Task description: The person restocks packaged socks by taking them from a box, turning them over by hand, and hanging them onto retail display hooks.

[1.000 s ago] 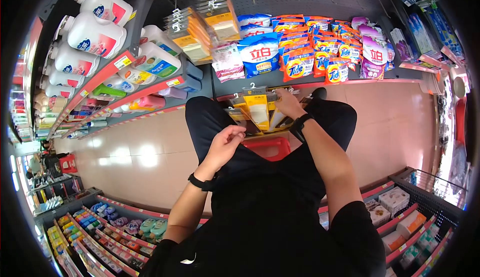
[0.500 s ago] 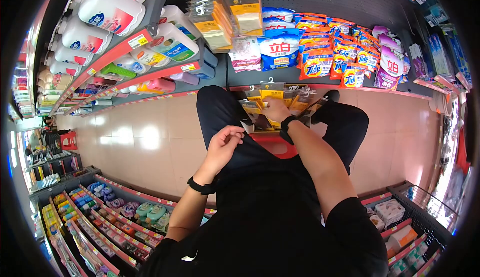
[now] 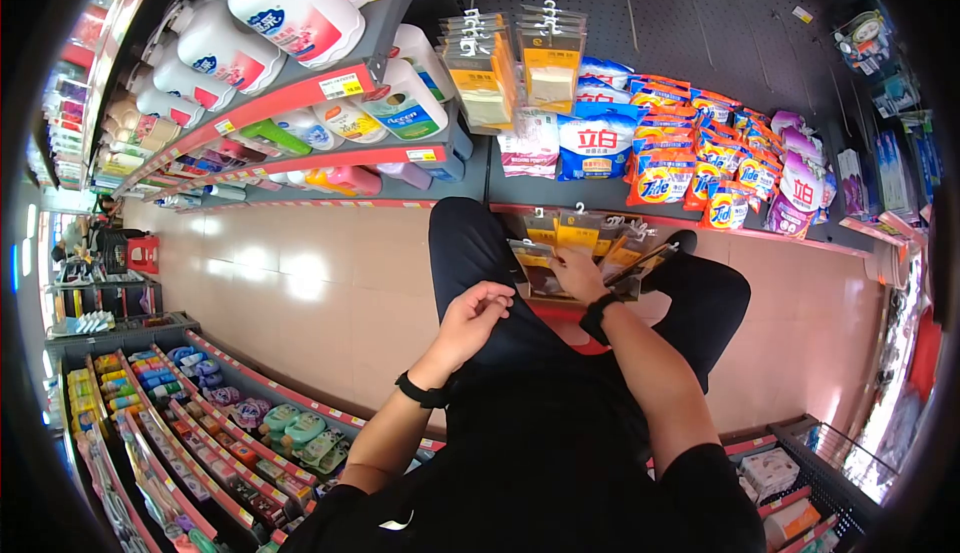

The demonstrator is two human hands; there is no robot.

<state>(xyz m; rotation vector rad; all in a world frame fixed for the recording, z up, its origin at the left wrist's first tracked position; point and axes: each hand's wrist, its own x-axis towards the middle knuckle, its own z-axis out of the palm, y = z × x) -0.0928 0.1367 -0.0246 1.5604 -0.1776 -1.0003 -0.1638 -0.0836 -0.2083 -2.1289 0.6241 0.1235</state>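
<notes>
My right hand reaches into a box of hanging packets between my knees. Its fingers are bent over the top of a clear packet with a yellow card at the box's near left; the fingertips are partly hidden. White plastic hooks stick up from several packets, and some lean to the right. My left hand hovers over my left thigh, fingers curled in with nothing visible in them.
Ahead, a low shelf holds blue detergent bags and orange Tide bags. Similar yellow-card packs hang above on a pegboard. White bottles line the left shelves. Behind me stand more stocked shelves.
The whole view has shifted, so the scene sits lower and further right. My right hand has moved nearer the box's front left packets. My left hand keeps its curled pose.
</notes>
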